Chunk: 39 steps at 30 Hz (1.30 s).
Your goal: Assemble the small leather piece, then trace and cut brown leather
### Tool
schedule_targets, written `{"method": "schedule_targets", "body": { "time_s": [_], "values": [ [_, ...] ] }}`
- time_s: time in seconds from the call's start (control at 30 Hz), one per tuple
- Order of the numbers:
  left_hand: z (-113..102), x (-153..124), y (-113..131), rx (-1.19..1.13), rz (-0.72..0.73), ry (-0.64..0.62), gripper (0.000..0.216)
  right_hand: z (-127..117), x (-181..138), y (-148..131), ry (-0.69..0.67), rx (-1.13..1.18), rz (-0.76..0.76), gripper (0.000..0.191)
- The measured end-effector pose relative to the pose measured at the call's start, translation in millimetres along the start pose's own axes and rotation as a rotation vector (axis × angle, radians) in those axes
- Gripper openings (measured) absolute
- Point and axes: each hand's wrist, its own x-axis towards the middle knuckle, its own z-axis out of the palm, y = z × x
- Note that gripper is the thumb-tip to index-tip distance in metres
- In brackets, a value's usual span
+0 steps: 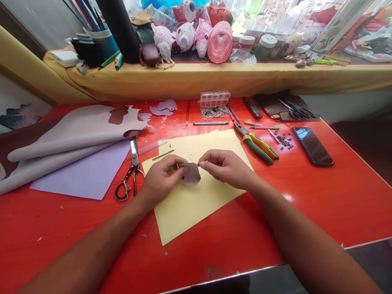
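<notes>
My left hand [163, 175] and my right hand [225, 166] meet over a pale yellow sheet [196, 204] on the red table [321, 196]. Between them lies a small mauve leather piece [190, 176] with a tiny dark dot on it. The left hand's thumb and fingers pinch its upper left edge. My right hand's fingers are curled and pinched at its upper right edge; whether they hold something small I cannot make out.
Scissors [130, 173] lie left of the yellow sheet beside lilac paper [88, 173] and folded mauve leather [73, 134]. Green-yellow pliers [257, 145], a phone [312, 145], pens, a bead box [214, 99] and small rivets lie behind. A cluttered shelf runs along the back.
</notes>
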Motion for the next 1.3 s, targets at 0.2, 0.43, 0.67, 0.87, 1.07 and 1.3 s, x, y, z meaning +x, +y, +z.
{"method": "schedule_targets", "body": {
  "time_s": [0.2, 0.43, 0.67, 0.87, 1.07, 1.3],
  "values": [
    [0, -1, 2, -0.019, -0.054, -0.05, 0.02, -20, 2, 11, 0.228, -0.355, -0.006, 0.019],
    [-1, -2, -3, -0.066, -0.098, -0.053, 0.025, -18, 1, 14, 0.145, -0.583, -0.003, 0.013],
    [-3, 0, 0, -0.007, -0.125, -0.073, 0.027, -12, 2, 15, 0.117, -0.694, 0.008, 0.014],
    [-2, 0, 0, 0.001, -0.127, -0.085, 0.029, -9, 3, 15, 0.114, -0.734, 0.013, 0.013],
    [-2, 0, 1, 0.018, -0.117, -0.094, 0.03, -10, 2, 11, 0.098, -0.725, 0.039, 0.011],
    [-2, 1, -1, 0.026, -0.114, -0.098, 0.031, -10, 2, 7, 0.081, -0.726, 0.06, 0.01]
  ]
}}
